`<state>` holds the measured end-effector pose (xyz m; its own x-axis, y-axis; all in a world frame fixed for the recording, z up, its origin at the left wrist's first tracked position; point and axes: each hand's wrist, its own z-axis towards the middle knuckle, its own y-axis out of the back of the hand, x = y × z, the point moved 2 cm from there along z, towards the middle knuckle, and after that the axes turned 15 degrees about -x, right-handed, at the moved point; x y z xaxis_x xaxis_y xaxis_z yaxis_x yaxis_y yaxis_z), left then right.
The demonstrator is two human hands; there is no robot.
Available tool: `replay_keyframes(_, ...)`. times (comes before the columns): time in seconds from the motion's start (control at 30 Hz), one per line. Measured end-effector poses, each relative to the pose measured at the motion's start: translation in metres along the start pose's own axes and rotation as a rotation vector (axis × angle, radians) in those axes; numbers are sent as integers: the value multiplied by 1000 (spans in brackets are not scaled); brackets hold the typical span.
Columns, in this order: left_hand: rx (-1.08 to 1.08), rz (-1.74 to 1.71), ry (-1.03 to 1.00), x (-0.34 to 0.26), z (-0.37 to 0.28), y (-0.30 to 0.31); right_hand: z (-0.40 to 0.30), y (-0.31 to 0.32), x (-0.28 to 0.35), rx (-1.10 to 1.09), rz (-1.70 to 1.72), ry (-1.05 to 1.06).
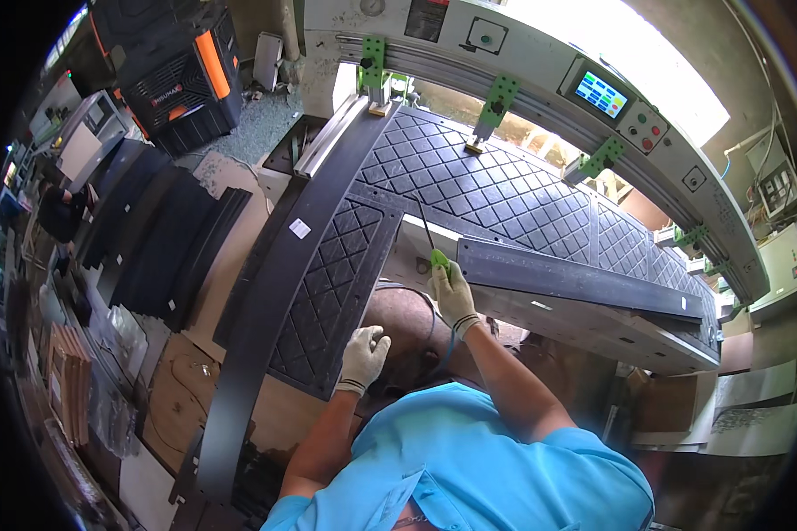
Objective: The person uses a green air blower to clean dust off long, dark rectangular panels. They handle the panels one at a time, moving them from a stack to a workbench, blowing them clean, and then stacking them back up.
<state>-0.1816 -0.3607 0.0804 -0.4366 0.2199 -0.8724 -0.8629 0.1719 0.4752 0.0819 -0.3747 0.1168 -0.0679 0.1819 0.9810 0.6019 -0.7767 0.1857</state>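
My right hand (453,295), in a pale work glove, grips the green handle of a thin-shafted tool (427,229) that looks like a screwdriver. Its dark shaft points away from me, over the edge of the black grid-patterned machine bed (485,192). Gloved as well, my left hand (364,358) hovers near the inner edge of the bed's left wing (325,292), fingers loosely curled and nothing visible in them. A long dark panel strip (305,265) with a white label lies along that wing. Right of my right hand, another dark strip (571,275) rests along the bed's front edge.
Over the bed's far side arches a machine beam (538,60) with green clamp brackets (498,103) and a lit control screen (600,94). Stacked dark panels (166,232) stand at left, beyond them a person (63,212). A black-and-orange machine (186,86) occupies the back left.
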Motion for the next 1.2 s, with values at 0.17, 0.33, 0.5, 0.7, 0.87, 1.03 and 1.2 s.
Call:
replay_keyframes(0.17, -24, 80, 64, 31, -2, 13, 1, 15, 13, 157, -157, 45)
replay_keyframes(0.33, -101, 72, 1, 35, 2, -2, -31, 101, 24, 299, -370, -31)
replay_keyframes(0.5, 31, -17, 179, 11, 2, -36, -77, 206, 7, 203, -454, -134)
replay_keyframes(0.7, 170, 35, 115, -3, 14, -94, -107, 316, -31, -378, -446, -149)
replay_keyframes(0.87, 265, 46, 26, -43, 17, -140, -106, 418, -70, -731, -505, -211)
replay_keyframes(1.03, 316, 35, 11, -63, 3, -172, -92, 507, -83, -1025, -541, -282)
replay_keyframes(1.2, 278, 77, 88, -45, -20, -174, -60, 559, -83, -1239, -327, -211)
